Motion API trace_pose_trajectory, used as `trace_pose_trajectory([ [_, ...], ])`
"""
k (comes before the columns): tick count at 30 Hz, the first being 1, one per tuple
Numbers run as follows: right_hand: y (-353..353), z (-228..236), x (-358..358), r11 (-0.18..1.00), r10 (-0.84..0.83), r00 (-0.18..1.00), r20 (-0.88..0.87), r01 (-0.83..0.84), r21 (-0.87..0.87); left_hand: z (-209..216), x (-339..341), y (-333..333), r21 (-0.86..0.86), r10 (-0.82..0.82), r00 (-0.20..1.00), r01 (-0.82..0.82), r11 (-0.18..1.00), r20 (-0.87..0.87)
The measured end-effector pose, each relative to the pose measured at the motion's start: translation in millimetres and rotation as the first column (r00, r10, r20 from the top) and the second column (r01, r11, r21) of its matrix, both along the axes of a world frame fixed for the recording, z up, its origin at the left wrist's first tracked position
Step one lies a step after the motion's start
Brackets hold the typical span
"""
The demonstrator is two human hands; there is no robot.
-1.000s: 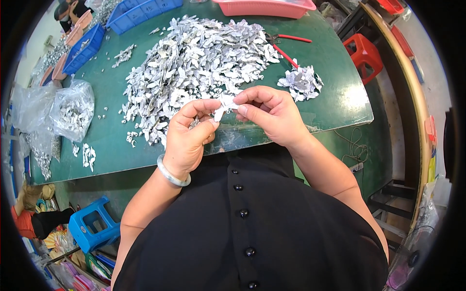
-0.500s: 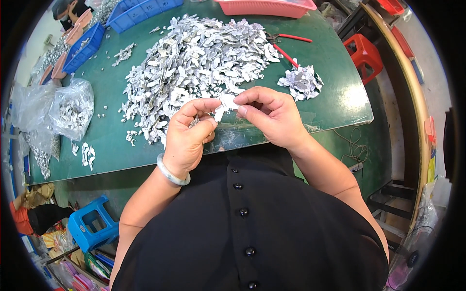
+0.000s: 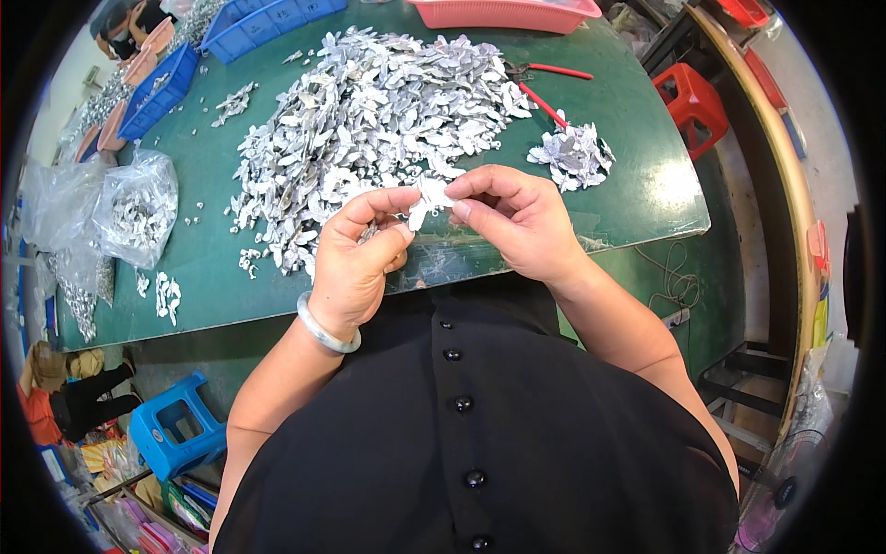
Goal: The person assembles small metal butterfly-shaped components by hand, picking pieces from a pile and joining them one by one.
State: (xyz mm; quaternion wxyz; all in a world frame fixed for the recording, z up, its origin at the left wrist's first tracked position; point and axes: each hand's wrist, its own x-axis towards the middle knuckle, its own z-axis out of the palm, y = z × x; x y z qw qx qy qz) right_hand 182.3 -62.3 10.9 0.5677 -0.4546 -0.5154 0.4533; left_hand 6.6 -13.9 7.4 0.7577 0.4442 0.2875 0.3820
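Note:
Between my two hands is a small white, leaf-shaped metal piece (image 3: pixel 428 195), held at the table's near edge. My left hand (image 3: pixel 360 245), with a pale bangle (image 3: pixel 328 325) at its wrist, is closed with finger and thumb on the piece's left side. From the right, my right hand (image 3: pixel 517 222) pinches its other side. Just beyond my fingers spreads a large heap of similar grey-white pieces (image 3: pixel 369 111). A smaller pile of them (image 3: pixel 572 155) lies right of my right hand. The fingers partly hide the held piece's edges.
Red-handled pliers (image 3: pixel 554 92) lie on the green table (image 3: pixel 646 198). Blue bins (image 3: pixel 268 28) and a pink basket (image 3: pixel 508 14) stand at the back. Plastic bags of parts (image 3: pixel 138 208) sit at left. A blue stool (image 3: pixel 180 425) and a red stool (image 3: pixel 690 111) flank the table; people are at the far left.
My hands and the piece between them stay almost still. At the lower left, a person in orange has shifted, with more of their dark-clothed legs showing.

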Motion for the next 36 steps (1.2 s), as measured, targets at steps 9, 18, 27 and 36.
trace_pose_trajectory([
  [9,-3.1,2.3,-2.2,0.994,-0.057,0.987,0.148,0.042,0.099,-4.4,0.6,1.1,0.003,0.017,1.000,-0.017,1.000,-0.017],
  [18,0.4,4.6,-3.0,0.984,0.012,0.966,-0.258,-0.057,-0.168,-5.0,1.0,-1.5,-0.051,-0.028,0.999,0.027,0.998,-0.020],
  [27,4.1,-2.9,-1.5,0.953,0.044,0.909,-0.414,-0.162,-0.255,-9.3,1.0,-4.0,-0.088,-0.047,0.995,0.039,0.995,-0.089],
  [36,5.7,-2.2,1.7,0.930,0.087,0.937,-0.338,-0.198,-0.310,-7.6,1.6,-7.2,-0.095,-0.049,0.991,0.037,0.995,-0.125],
])
